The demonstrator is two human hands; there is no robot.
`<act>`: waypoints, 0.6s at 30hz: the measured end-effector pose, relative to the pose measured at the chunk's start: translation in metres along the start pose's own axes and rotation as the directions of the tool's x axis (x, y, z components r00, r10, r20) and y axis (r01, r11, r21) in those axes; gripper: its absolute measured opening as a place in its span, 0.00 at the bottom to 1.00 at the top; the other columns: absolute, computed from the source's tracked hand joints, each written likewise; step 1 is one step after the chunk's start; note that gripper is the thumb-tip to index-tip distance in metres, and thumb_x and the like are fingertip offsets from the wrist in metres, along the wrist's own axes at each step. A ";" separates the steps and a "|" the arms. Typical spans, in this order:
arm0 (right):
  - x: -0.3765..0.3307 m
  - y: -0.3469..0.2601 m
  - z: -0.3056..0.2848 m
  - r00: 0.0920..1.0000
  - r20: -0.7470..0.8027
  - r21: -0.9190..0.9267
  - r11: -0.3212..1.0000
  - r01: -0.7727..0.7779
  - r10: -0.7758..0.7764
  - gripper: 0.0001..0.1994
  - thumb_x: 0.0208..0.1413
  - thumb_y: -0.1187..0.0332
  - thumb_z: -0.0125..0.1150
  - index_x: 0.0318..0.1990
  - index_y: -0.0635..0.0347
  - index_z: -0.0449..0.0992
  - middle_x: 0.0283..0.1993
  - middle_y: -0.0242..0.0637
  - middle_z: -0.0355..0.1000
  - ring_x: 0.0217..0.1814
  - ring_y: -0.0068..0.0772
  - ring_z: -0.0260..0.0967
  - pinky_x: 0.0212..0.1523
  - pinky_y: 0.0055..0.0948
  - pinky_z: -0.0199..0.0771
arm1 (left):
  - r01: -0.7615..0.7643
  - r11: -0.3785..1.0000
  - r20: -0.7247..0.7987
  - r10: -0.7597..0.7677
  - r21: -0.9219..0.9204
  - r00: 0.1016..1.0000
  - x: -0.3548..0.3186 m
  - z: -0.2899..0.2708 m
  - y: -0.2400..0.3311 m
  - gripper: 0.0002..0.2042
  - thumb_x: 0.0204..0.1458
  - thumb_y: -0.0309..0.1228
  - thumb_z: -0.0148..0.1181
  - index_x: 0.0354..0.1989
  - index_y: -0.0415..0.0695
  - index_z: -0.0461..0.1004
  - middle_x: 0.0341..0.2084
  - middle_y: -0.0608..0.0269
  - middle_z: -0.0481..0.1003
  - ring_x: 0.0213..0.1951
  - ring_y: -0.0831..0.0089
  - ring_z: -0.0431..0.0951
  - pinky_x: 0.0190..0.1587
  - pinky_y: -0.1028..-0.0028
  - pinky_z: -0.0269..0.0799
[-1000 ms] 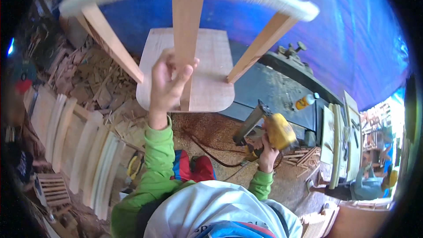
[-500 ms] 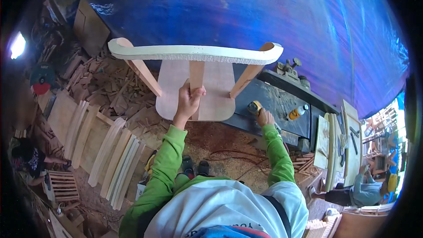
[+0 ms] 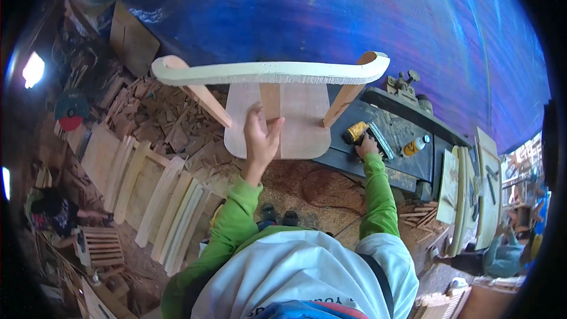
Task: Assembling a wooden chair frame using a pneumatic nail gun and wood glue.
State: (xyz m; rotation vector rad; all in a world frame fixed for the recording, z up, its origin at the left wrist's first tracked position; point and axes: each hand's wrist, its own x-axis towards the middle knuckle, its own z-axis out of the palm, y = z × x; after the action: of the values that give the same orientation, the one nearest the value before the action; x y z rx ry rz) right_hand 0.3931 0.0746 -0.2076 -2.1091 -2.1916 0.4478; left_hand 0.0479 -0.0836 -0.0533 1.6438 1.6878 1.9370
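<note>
Blue tarpaulin (image 3: 366,18) backs the workshop. We note an unfinished wooden chair (image 3: 277,118) on the dark workbench (image 3: 401,147), steadied, we judge, by the left hand (image 3: 260,139), arm raised, fingers closed on its centre slat. Our right hand (image 3: 366,145), arm extended, grips a yellow power drill (image 3: 356,132) on the bench.

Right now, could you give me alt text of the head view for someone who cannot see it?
A person in green sleeves holds the centre slat of an unfinished wooden chair with the left hand, while the right hand rests on a yellow power drill on a dark workbench. Wood offcuts cover the floor at left.
</note>
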 end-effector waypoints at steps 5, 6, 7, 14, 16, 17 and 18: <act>-0.014 -0.021 -0.074 0.902 -0.377 0.339 0.874 0.347 -0.212 0.19 0.52 0.65 0.64 0.48 0.68 0.74 0.45 0.54 0.75 0.47 0.54 0.74 0.49 0.43 0.73 | -0.511 0.858 -0.114 0.514 0.055 0.850 0.010 -0.007 0.084 0.12 0.51 0.22 0.59 0.43 0.37 0.67 0.39 0.52 0.72 0.42 0.58 0.73 0.45 0.61 0.70; -0.018 -0.033 -0.099 0.844 -0.487 0.375 0.819 0.434 -0.225 0.19 0.53 0.66 0.63 0.50 0.67 0.74 0.46 0.52 0.75 0.49 0.52 0.74 0.49 0.41 0.73 | -0.579 0.813 0.026 0.579 0.060 0.815 0.021 -0.011 0.113 0.09 0.54 0.23 0.56 0.42 0.37 0.68 0.37 0.52 0.72 0.39 0.60 0.74 0.44 0.61 0.71; -0.027 -0.059 -0.129 0.790 -0.568 0.415 0.748 0.518 -0.231 0.18 0.54 0.67 0.63 0.51 0.67 0.74 0.48 0.51 0.75 0.50 0.48 0.74 0.49 0.38 0.73 | -0.671 0.740 0.020 0.671 0.049 0.741 0.036 -0.004 0.134 0.06 0.53 0.22 0.56 0.39 0.38 0.71 0.35 0.54 0.74 0.36 0.60 0.75 0.40 0.63 0.72; -0.055 -0.169 -0.227 0.574 -0.790 0.589 -0.005 0.808 -0.216 0.34 0.53 0.68 0.64 0.67 0.61 0.58 0.57 0.45 0.70 0.59 0.34 0.68 0.56 0.33 0.68 | -0.696 0.651 0.358 0.598 0.304 0.717 0.116 0.094 0.214 0.20 0.50 0.33 0.61 0.49 0.35 0.73 0.45 0.52 0.76 0.52 0.61 0.74 0.52 0.64 0.67; -0.028 -0.167 -0.217 0.617 -0.770 0.627 -0.015 0.779 -0.163 0.27 0.55 0.68 0.62 0.62 0.64 0.64 0.54 0.47 0.72 0.57 0.35 0.69 0.54 0.34 0.70 | -0.703 0.626 0.392 0.585 0.338 0.710 0.121 0.112 0.213 0.19 0.50 0.32 0.61 0.50 0.35 0.73 0.46 0.52 0.76 0.53 0.62 0.74 0.52 0.64 0.67; -0.017 -0.167 -0.215 0.752 -0.619 0.781 -0.270 0.562 -0.225 0.24 0.56 0.68 0.61 0.59 0.65 0.67 0.53 0.48 0.72 0.56 0.38 0.71 0.54 0.34 0.70 | -0.719 0.593 0.433 0.576 0.363 0.693 0.125 0.118 0.213 0.19 0.50 0.32 0.60 0.50 0.35 0.73 0.47 0.53 0.76 0.53 0.63 0.74 0.53 0.64 0.67; -0.011 -0.156 -0.216 0.530 -0.802 0.483 0.224 0.847 -0.275 0.21 0.54 0.69 0.62 0.54 0.66 0.70 0.50 0.50 0.73 0.51 0.44 0.73 0.51 0.35 0.72 | -0.705 0.591 0.426 0.563 0.393 0.708 0.124 0.121 0.212 0.19 0.50 0.32 0.60 0.50 0.35 0.73 0.47 0.53 0.76 0.53 0.63 0.74 0.53 0.64 0.67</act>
State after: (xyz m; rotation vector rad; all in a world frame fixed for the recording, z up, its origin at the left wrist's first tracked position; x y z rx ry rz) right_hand 0.2965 0.0962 0.0402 -0.5697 -1.6089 0.5509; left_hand 0.1988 -0.0053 0.1619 2.9283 1.7648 1.3512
